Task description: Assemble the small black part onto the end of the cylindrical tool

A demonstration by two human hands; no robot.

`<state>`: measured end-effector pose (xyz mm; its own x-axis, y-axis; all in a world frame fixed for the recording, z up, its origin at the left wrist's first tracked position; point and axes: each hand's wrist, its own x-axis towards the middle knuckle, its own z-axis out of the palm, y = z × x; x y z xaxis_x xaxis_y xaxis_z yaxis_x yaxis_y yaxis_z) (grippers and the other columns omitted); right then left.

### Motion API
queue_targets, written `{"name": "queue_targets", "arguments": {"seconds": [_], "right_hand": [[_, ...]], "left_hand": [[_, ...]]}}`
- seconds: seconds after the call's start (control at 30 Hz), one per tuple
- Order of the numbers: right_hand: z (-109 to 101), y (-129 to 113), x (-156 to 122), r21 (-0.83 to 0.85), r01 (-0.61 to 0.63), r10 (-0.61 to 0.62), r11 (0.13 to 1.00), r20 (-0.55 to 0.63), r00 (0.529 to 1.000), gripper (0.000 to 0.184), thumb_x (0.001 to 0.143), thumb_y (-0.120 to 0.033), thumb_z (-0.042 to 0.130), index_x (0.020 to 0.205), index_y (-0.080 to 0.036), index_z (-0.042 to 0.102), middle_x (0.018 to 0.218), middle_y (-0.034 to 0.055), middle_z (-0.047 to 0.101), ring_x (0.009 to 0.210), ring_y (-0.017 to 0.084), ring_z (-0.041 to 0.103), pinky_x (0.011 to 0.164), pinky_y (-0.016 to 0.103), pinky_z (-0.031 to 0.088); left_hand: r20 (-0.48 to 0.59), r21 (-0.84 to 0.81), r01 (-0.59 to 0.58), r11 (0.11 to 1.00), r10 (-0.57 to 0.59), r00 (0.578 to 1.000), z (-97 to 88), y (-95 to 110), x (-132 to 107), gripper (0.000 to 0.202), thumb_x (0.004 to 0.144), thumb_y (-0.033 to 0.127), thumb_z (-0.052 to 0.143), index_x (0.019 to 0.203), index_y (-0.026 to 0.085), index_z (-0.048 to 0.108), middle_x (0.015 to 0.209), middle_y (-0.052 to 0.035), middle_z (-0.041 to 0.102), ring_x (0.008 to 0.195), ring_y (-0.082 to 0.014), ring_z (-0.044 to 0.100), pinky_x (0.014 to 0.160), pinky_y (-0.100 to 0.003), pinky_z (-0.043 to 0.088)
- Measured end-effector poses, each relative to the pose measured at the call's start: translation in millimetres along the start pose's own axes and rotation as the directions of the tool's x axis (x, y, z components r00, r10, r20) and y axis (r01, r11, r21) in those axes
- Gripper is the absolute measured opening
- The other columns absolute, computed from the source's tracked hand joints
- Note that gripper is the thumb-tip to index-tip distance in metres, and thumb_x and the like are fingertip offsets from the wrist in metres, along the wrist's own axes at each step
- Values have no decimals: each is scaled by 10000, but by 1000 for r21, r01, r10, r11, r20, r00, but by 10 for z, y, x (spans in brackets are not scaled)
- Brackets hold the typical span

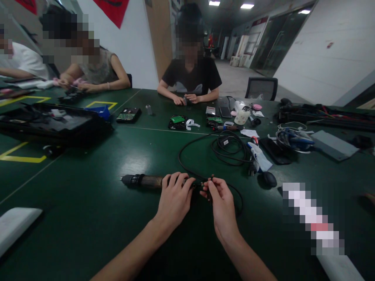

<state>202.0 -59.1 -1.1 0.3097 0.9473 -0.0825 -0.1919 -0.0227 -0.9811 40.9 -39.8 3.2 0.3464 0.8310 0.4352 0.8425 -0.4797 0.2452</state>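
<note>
The camera, worn on the head, faces forward and down over a flat dark-green tabletop [96,218]. Two bare forearms [140,244] enter nearest it, from seven and five o'clock, the bare left hand [175,195] and bare right hand [222,199] near centre, toward six. Farther off, the view reaches past a person in a black T-shirt [193,76] at twelve o'clock to rectangular ceiling lights [247,6] toward one.

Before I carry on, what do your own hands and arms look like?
The left hand and right hand are bare: no gloves, rings or watch visible. Both forearms are bare too, with no sleeves in view.
</note>
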Motion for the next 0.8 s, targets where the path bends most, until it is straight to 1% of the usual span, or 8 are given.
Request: {"name": "queue_targets", "arguments": {"seconds": [0.03,0.1,0.13,0.23,0.33,0.5,0.63,0.8], "right_hand": [[12,7,-1,-13,20,-20,1000,-13,1000,264,952,-447,687,1080,-217,662,989,62,717,892,211,721,717,327,641],[29,-1,7,-108,57,-53,993,43,998,272,967,-449,667,1106,-215,672,988,65,722,852,208,709,635,291,598],[35,-16,17,-170,93,-81,981,75,994,270,976,-450,654,1100,-212,684,974,61,726,832,205,704,634,290,584],[52,-83,69,-341,209,-173,917,132,976,241,1001,-420,627,1097,-216,712,1019,53,748,924,213,712,811,328,582],[50,-137,141,-445,287,-244,848,154,958,233,1012,-399,610,1090,-212,725,991,57,757,890,226,715,793,339,582],[-58,-175,269,-542,470,-340,697,326,882,174,1016,-305,598,1081,-229,741,1017,63,734,885,224,697,789,344,571],[-113,-190,321,-590,517,-338,621,394,855,180,1020,-286,587,1094,-236,742,1004,59,712,839,211,676,732,332,551],[-40,-179,296,-714,472,-316,517,353,881,166,1014,-265,588,1096,-253,732,989,34,709,745,184,634,673,326,505]], "left_hand": [[8,-8,-35,999,35,999,-4,-35,13,302,997,220,569,1283,283,643,1255,-98,672,1207,-334,573,1048,-580,410],[17,-27,-114,993,114,993,-15,-124,42,283,1016,247,554,1277,290,656,1248,-89,678,1185,-314,589,1032,-557,427],[22,-35,-148,988,149,989,-20,-169,57,272,1023,266,553,1271,291,662,1240,-84,683,1169,-303,598,1021,-541,438],[34,-37,-195,980,196,980,-23,-269,101,234,1035,300,554,1234,287,676,1207,-75,698,1126,-283,621,998,-515,453],[39,-44,-216,975,218,975,-11,-304,154,217,1038,309,557,1219,291,676,1190,-67,706,1120,-280,627,1035,-534,439],[20,-77,-207,975,209,978,13,-321,253,198,1034,317,575,1193,288,690,1158,-51,712,1110,-261,627,1130,-560,395],[16,-73,-239,968,241,970,21,-359,288,205,1025,298,592,1202,302,696,1179,-44,707,1132,-261,620,1182,-587,347],[-10,-80,-194,978,194,981,47,-379,331,211,1021,271,595,1207,304,690,1195,-56,700,1169,-275,608,1175,-595,352]]}}
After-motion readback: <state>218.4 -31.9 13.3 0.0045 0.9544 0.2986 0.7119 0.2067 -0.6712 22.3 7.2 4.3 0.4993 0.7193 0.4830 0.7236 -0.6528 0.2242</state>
